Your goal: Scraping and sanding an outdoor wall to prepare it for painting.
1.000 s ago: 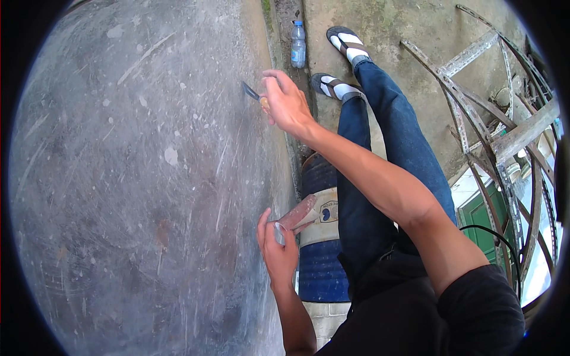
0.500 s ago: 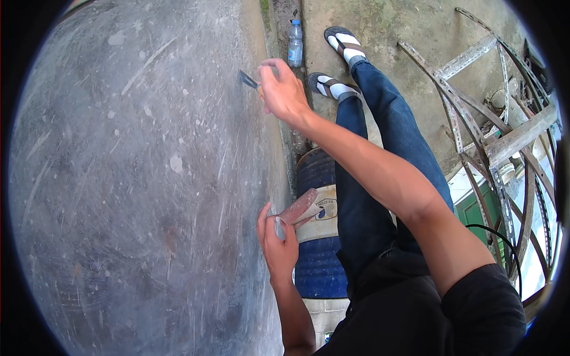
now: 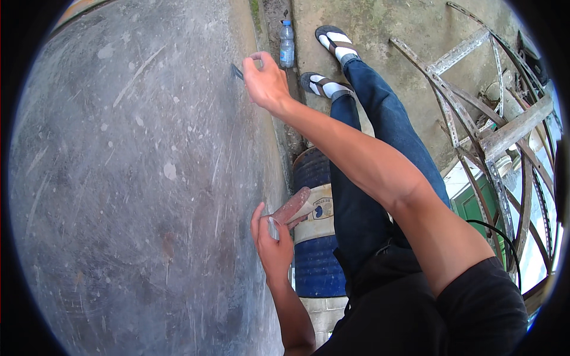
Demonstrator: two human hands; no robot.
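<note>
My right hand (image 3: 265,82) is closed around a small scraper whose dark blade (image 3: 237,72) points at the grey wall (image 3: 148,196). Fingers hide its handle now. The blade's tip is at or very near the surface; contact cannot be made out. Lower down, my left hand (image 3: 274,249) grips a folded piece of sandpaper (image 3: 292,204), reddish-brown on one face and pale on the other. That hand is beside the wall, in front of the drum. Pale specks and long scratches mark the wall.
A blue drum (image 3: 319,267) with a white band stands beside my legs. A plastic bottle (image 3: 287,44) with a blue cap is by the wall's foot. To the right, a paint-spattered metal and wood frame (image 3: 475,113) rests on the concrete floor (image 3: 392,24).
My right hand has moved slightly left and up with the scraper, and its handle has turned out of sight. My left hand keeps the sandpaper. The whole view has shifted a little.
</note>
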